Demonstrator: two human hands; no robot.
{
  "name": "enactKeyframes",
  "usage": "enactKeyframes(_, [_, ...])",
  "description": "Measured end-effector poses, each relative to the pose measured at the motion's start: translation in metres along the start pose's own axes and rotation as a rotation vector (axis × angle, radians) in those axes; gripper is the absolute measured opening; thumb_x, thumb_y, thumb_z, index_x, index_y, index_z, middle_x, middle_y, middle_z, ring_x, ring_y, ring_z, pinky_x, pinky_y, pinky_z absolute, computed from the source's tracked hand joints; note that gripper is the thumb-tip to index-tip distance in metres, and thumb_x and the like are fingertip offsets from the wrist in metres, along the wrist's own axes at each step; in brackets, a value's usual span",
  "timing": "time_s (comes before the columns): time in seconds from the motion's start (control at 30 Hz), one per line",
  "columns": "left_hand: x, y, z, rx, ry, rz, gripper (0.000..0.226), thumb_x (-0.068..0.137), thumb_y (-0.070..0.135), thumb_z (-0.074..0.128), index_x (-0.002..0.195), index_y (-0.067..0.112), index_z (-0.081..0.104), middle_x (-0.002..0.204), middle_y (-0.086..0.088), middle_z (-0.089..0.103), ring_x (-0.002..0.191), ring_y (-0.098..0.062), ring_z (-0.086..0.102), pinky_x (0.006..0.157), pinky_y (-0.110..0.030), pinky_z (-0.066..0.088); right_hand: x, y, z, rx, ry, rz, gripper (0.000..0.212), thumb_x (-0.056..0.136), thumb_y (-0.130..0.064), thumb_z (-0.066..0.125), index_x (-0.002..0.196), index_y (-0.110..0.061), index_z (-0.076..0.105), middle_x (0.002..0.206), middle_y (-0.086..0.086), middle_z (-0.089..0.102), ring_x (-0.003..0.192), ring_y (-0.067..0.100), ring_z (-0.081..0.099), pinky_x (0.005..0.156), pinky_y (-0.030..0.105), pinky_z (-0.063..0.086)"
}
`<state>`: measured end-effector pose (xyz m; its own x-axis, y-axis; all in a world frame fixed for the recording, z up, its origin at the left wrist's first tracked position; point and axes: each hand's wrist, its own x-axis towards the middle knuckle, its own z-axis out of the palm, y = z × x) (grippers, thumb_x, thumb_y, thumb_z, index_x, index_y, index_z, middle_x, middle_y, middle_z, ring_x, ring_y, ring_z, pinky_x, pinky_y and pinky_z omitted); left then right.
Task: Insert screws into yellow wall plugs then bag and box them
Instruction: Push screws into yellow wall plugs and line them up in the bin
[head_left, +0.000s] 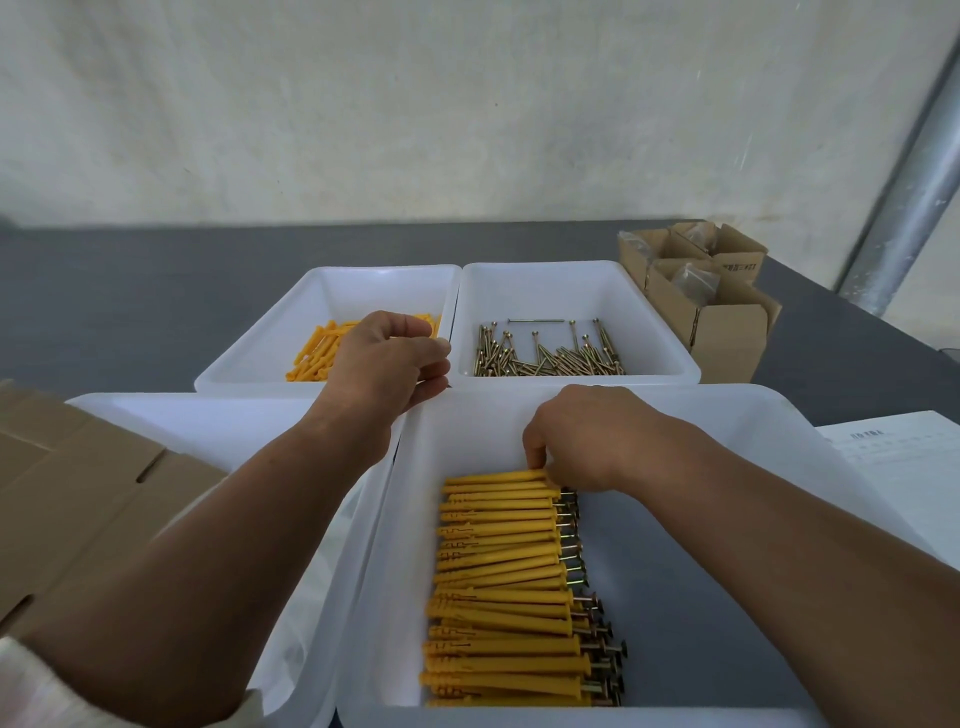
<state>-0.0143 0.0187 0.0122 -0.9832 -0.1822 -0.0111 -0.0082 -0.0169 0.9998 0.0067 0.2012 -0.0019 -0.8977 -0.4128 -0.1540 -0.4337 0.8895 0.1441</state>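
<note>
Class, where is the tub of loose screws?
Head view, back row, right: the tub of screws sits beside the plug tub, left of cardboard boxes.

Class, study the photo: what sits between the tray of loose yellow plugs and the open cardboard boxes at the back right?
The white tray of loose screws sits between the plug tray and the cardboard boxes, as the head view shows.

Your left hand (387, 358) and right hand (582, 441) are bare, as are both forearms. A cream fabric sleeve (31, 686) covers your left arm above the elbow, left of the front right white tub (467, 431).
</note>
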Motion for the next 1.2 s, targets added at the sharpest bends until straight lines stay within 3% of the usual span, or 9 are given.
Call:
enactKeyframes(0.13, [0.001, 0.0, 0.0, 0.004, 0.007, 0.005, 0.016, 0.087, 0.002, 0.067, 0.1, 0.01, 0.061, 0.089, -0.009, 0.063, 0.079, -0.018, 0.065, 0.072, -0.031, 0.061, -0.001, 0.005, -0.005, 0.079, 0.014, -0.013, 0.027, 0.09, -0.019, 0.061, 0.112, -0.032, 0.069, 0.114, -0.004, 0.06, 0.106, 0.017, 0.055, 0.083, 0.032, 0.05])
enactKeyframes(0.3, [0.002, -0.001, 0.001, -0.005, 0.022, 0.005, 0.015, 0.087, 0.001, 0.066, 0.096, 0.011, 0.061, 0.086, -0.008, 0.062, 0.078, -0.017, 0.064, 0.071, -0.03, 0.061, -0.001, 0.016, -0.018, 0.252, 0.255, 0.065, 0.018, 0.091, -0.028, 0.055, 0.093, -0.028, 0.073, 0.093, -0.007, 0.068, 0.09, 0.016, 0.06, 0.073, 0.032, 0.053])
enactKeyframes(0.5, [0.005, 0.005, 0.0, -0.013, 0.046, 0.012, 0.014, 0.087, -0.001, 0.064, 0.096, 0.01, 0.061, 0.085, -0.008, 0.063, 0.075, -0.016, 0.064, 0.071, -0.03, 0.061, 0.01, 0.037, -0.013, 0.329, 0.578, 0.259, 0.021, 0.093, -0.02, 0.047, 0.084, -0.023, 0.066, 0.083, -0.004, 0.062, 0.08, 0.02, 0.058, 0.061, 0.031, 0.043])
enactKeyframes(0.63, [0.017, 0.013, -0.003, 0.051, 0.087, 0.022, 0.014, 0.086, 0.001, 0.064, 0.094, 0.012, 0.062, 0.086, -0.009, 0.064, 0.079, -0.019, 0.066, 0.075, -0.033, 0.06, 0.019, 0.051, 0.005, 0.33, 0.468, 0.361, 0.028, 0.1, -0.031, 0.041, 0.091, -0.017, 0.064, 0.092, 0.002, 0.053, 0.081, 0.02, 0.051, 0.063, 0.03, 0.035])
enactKeyframes(0.8, [0.046, 0.011, -0.018, 0.257, 0.161, 0.036, 0.017, 0.083, -0.001, 0.064, 0.086, 0.016, 0.06, 0.082, -0.007, 0.064, 0.079, -0.021, 0.065, 0.079, -0.04, 0.06, 0.026, 0.06, 0.014, 0.416, 0.404, 0.423, 0.032, 0.1, -0.04, 0.04, 0.091, -0.02, 0.063, 0.074, -0.008, 0.047, 0.073, 0.014, 0.045, 0.055, 0.028, 0.029])
enactKeyframes(0.93, [0.065, 0.0, -0.032, 0.542, 0.227, 0.039, 0.018, 0.081, 0.0, 0.061, 0.081, 0.018, 0.06, 0.086, -0.008, 0.065, 0.087, -0.028, 0.067, 0.086, -0.048, 0.058, 0.034, 0.065, 0.012, 0.392, 0.352, 0.484, 0.035, 0.097, -0.042, 0.039, 0.104, -0.019, 0.064, 0.092, -0.001, 0.062, 0.08, 0.017, 0.049, 0.055, 0.027, 0.03])
enactKeyframes(1.0, [0.071, -0.003, -0.036, 0.713, 0.21, 0.047, 0.017, 0.082, 0.003, 0.06, 0.081, 0.02, 0.059, 0.09, -0.007, 0.065, 0.094, -0.031, 0.066, 0.086, -0.046, 0.057, 0.04, 0.07, 0.012, 0.393, 0.279, 0.502, 0.039, 0.095, -0.044, 0.039, 0.113, -0.018, 0.062, 0.102, 0.002, 0.062, 0.087, 0.019, 0.05, 0.062, 0.029, 0.034])
enactKeyframes(1.13, [0.08, -0.005, -0.033, 1.013, 0.108, 0.011, 0.019, 0.081, 0.007, 0.061, 0.098, 0.014, 0.063, 0.094, -0.007, 0.062, 0.097, -0.03, 0.059, 0.078, -0.037, 0.053, 0.052, 0.079, 0.008, 0.392, 0.128, 0.513, 0.033, 0.085, -0.042, 0.043, 0.1, -0.018, 0.06, 0.085, -0.001, 0.055, 0.074, 0.015, 0.05, 0.056, 0.028, 0.032])
enactKeyframes(1.2, [0.083, -0.006, -0.034, 1.173, 0.082, 0.0, 0.024, 0.08, 0.009, 0.059, 0.104, 0.01, 0.062, 0.099, -0.01, 0.061, 0.096, -0.03, 0.057, 0.074, -0.035, 0.051, 0.058, 0.079, 0.004, 0.371, 0.037, 0.491, 0.029, 0.087, -0.038, 0.04, 0.098, -0.017, 0.055, 0.092, 0.0, 0.056, 0.081, 0.018, 0.052, 0.063, 0.03, 0.036])
